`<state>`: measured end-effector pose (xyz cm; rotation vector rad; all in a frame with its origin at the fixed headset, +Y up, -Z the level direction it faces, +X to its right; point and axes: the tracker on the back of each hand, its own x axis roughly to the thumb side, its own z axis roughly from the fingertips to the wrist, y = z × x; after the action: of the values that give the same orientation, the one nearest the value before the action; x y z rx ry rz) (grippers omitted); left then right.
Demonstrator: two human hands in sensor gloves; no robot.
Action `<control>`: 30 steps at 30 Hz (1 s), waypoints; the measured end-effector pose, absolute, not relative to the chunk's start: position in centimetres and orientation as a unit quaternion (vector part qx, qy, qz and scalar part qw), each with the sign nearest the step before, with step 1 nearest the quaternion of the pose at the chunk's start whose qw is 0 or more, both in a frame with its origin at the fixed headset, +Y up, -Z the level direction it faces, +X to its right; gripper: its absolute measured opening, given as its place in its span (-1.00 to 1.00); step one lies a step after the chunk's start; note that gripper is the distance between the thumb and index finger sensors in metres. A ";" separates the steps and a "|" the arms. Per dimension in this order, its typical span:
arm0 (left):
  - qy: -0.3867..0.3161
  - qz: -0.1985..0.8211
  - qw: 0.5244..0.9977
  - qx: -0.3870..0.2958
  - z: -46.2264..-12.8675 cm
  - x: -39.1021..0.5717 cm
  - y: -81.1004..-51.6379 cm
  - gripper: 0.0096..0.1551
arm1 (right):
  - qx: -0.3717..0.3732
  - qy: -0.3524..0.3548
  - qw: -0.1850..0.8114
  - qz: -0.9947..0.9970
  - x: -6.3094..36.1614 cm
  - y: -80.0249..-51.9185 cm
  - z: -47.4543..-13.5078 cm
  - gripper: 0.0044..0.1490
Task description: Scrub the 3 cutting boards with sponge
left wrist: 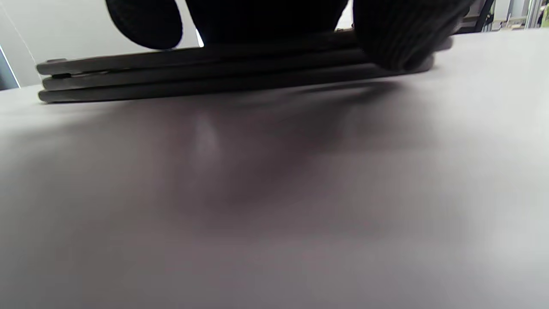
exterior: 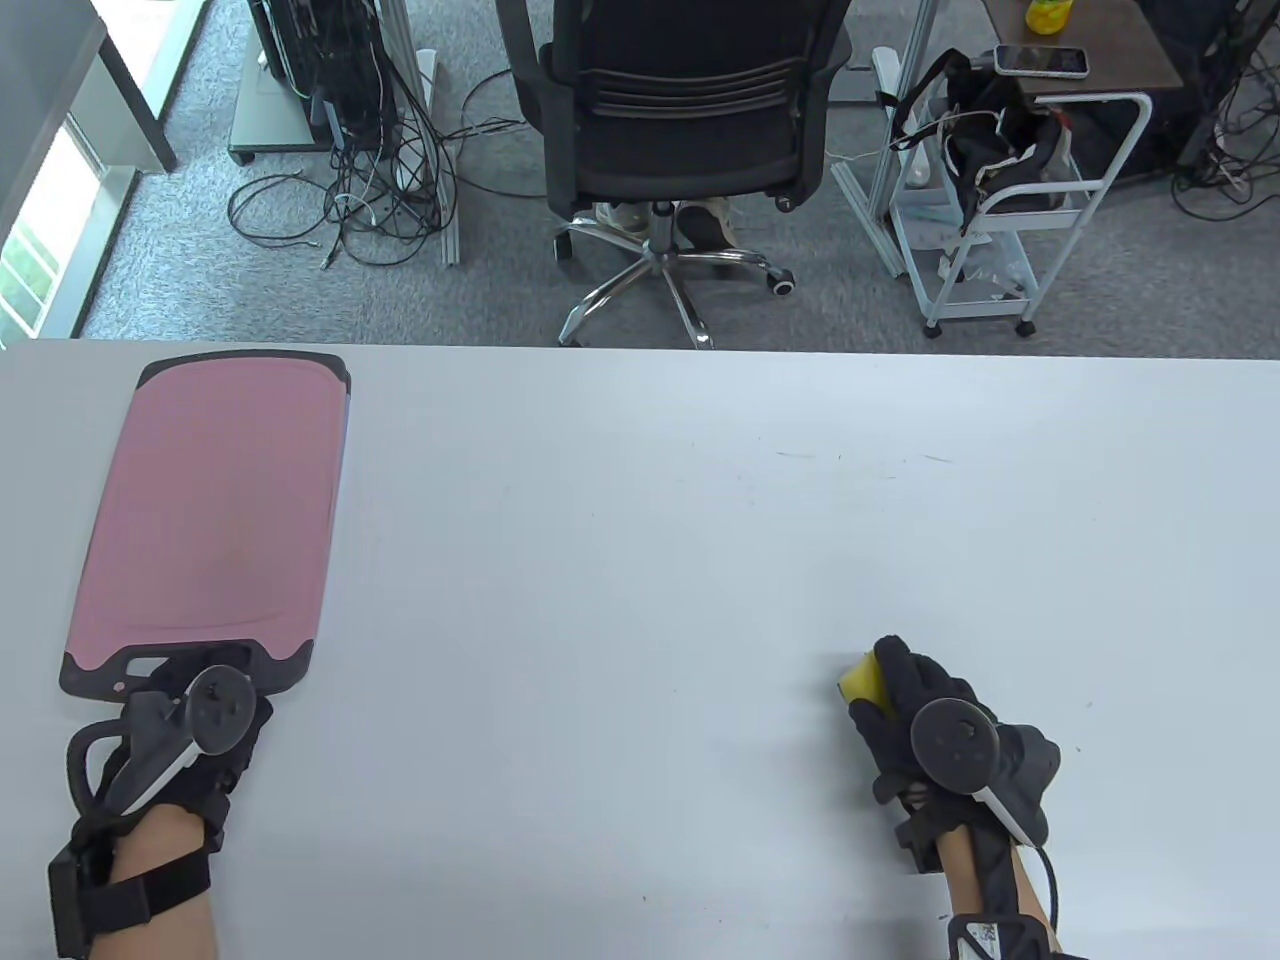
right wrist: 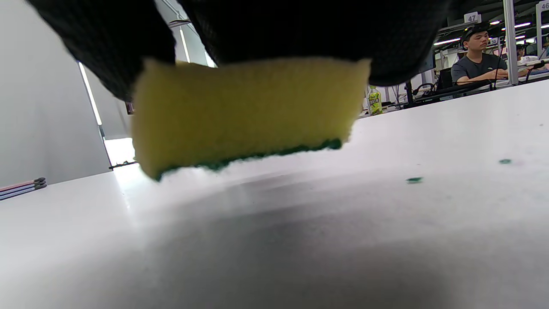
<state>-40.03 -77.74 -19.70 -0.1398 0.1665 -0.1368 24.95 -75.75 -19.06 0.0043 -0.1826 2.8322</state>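
Three cutting boards lie stacked at the table's left, the pink top board (exterior: 210, 500) with dark ends; the left wrist view shows their three edges (left wrist: 193, 77). My left hand (exterior: 215, 672) holds the stack's near handle end, with one finger (left wrist: 399, 38) curled down over the edges. My right hand (exterior: 885, 685), at the front right, grips a yellow sponge (exterior: 862, 682). The sponge (right wrist: 248, 111) has its green scrub side facing down and hangs just above the table, gloved fingers (right wrist: 107, 43) clamped on top. The stack (right wrist: 21, 186) lies far to the sponge's left.
Small green crumbs (right wrist: 414, 180) lie on the white table (exterior: 700, 560). Past its far edge stand an office chair (exterior: 690, 120), a white cart (exterior: 1000, 200) and floor cables (exterior: 380, 190). A person (right wrist: 480, 64) sits at a distant desk.
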 end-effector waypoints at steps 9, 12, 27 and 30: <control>0.051 -0.011 0.998 -0.046 -20.3 -40.8 -77.7 -0.26 | -0.001 -0.054 0.163 0.985 25.3 -76.0 -19.1 -0.09; 0.024 0.022 0.999 0.007 -20.5 -38.9 -77.0 -0.23 | 0.000 -0.054 0.155 0.986 25.2 -76.0 -19.2 -0.09; -0.001 0.363 0.887 0.285 -17.0 -34.1 -72.1 -0.34 | 0.014 -0.058 0.162 0.985 24.7 -75.5 -18.7 -0.09; 0.038 0.505 0.814 0.283 -16.9 -35.4 -72.4 -0.35 | 0.019 -0.058 0.155 0.986 24.5 -75.4 -18.7 -0.09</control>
<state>-35.44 -72.40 -16.92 0.6046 0.0812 1.0778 24.55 -75.45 -18.73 0.0542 -0.1656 2.8247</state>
